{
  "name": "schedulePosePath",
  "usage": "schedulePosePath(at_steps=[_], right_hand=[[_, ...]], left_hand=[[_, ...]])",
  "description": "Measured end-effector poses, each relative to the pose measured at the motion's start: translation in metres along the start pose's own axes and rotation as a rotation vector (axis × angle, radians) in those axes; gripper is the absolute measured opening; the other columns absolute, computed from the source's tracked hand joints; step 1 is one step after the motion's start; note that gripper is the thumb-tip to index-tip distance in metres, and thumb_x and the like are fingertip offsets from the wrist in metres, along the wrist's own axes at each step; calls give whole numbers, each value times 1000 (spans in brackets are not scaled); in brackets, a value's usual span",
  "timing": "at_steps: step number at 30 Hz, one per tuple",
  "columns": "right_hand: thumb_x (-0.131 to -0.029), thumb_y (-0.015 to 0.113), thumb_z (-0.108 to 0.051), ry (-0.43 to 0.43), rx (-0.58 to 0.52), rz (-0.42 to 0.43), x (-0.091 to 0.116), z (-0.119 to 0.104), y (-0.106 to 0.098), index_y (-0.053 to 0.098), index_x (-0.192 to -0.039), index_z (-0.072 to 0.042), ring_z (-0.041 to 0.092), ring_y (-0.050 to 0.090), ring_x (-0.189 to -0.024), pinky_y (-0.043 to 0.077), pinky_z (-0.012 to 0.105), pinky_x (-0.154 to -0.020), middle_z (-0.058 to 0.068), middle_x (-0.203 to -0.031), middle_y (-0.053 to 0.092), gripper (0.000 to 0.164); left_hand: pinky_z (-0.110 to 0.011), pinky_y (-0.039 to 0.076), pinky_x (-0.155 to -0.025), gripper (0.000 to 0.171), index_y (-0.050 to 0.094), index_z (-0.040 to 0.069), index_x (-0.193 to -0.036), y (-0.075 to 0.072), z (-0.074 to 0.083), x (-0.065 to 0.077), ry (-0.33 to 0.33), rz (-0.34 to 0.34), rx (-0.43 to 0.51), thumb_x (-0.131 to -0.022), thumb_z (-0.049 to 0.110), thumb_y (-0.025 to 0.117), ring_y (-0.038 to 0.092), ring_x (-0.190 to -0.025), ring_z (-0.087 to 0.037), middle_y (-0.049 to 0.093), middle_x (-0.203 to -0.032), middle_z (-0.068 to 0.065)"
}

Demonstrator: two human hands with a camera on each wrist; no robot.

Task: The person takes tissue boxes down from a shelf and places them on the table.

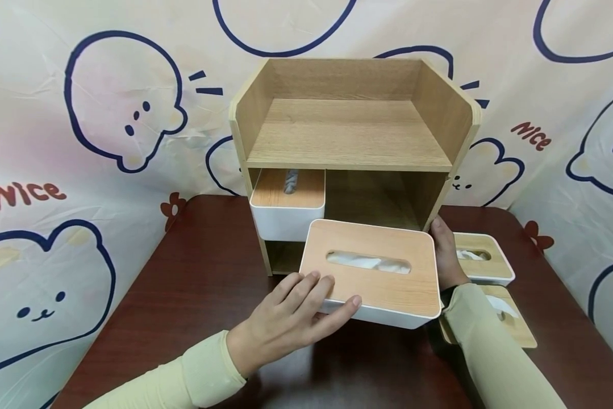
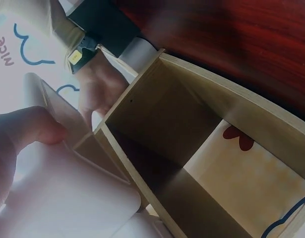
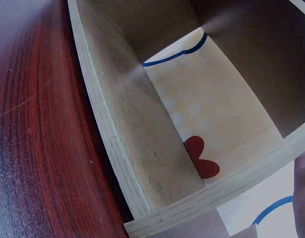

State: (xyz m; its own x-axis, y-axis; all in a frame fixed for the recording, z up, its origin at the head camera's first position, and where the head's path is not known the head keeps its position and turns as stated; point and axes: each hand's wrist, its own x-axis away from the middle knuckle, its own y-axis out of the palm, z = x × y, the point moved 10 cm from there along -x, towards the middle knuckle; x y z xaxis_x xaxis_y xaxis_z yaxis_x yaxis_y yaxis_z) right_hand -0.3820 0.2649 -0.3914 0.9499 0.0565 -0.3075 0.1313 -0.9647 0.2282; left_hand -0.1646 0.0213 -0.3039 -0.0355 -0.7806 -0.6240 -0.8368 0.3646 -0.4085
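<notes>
In the head view my left hand (image 1: 291,318) grips the near left corner of a white tissue box (image 1: 372,289) with a wood-look lid, fingers over the lid and thumb along the front. White tissue shows through the lid's slot. The box is raised and tilted before the wooden shelf unit (image 1: 349,133), overlapping its right middle opening. In the left wrist view the thumb (image 2: 48,129) lies against the white box. My right hand (image 1: 445,255) rests against the outer right side of the shelf unit, partly hidden by the box. A second tissue box (image 1: 288,218) sits endways in the left middle compartment.
On the dark red-brown table (image 1: 183,295), right of the shelf unit, lie two more tissue boxes, a farther one (image 1: 495,270) and a nearer one (image 1: 523,329) partly behind my right sleeve. A printed cloth backdrop (image 1: 127,102) closes off the back and sides.
</notes>
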Motion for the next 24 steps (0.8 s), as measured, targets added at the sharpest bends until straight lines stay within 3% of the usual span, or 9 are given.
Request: schedulePosePath(at_steps=[5, 10, 24], right_hand=[[-104, 36, -44, 13, -9, -11, -1, 1, 2, 39, -149, -19, 24, 37, -128, 30, 32, -102, 12, -140, 41, 51], [-102, 43, -44, -30, -74, 8, -4, 2, -1, 45, -144, -14, 24, 40, -125, 30, 31, -103, 11, -134, 46, 51], [-102, 44, -43, -42, -62, -6, -7, 5, -2, 37, -151, -18, 29, 32, -133, 26, 38, -107, 14, -145, 34, 56]], left_hand=[[-39, 48, -80, 58, 44, 13, -142, 1, 1, 1, -1, -15, 13, -87, 9, 62, 56, -98, -32, 55, -114, -19], [-38, 47, -78, 57, 45, 13, -141, 1, 3, 3, -10, -23, 18, -87, 7, 60, 56, -97, -32, 55, -114, -18], [-38, 47, -78, 53, 47, 13, -140, 5, 11, 11, -20, -32, 47, -88, 7, 58, 56, -97, -33, 55, -113, -19]])
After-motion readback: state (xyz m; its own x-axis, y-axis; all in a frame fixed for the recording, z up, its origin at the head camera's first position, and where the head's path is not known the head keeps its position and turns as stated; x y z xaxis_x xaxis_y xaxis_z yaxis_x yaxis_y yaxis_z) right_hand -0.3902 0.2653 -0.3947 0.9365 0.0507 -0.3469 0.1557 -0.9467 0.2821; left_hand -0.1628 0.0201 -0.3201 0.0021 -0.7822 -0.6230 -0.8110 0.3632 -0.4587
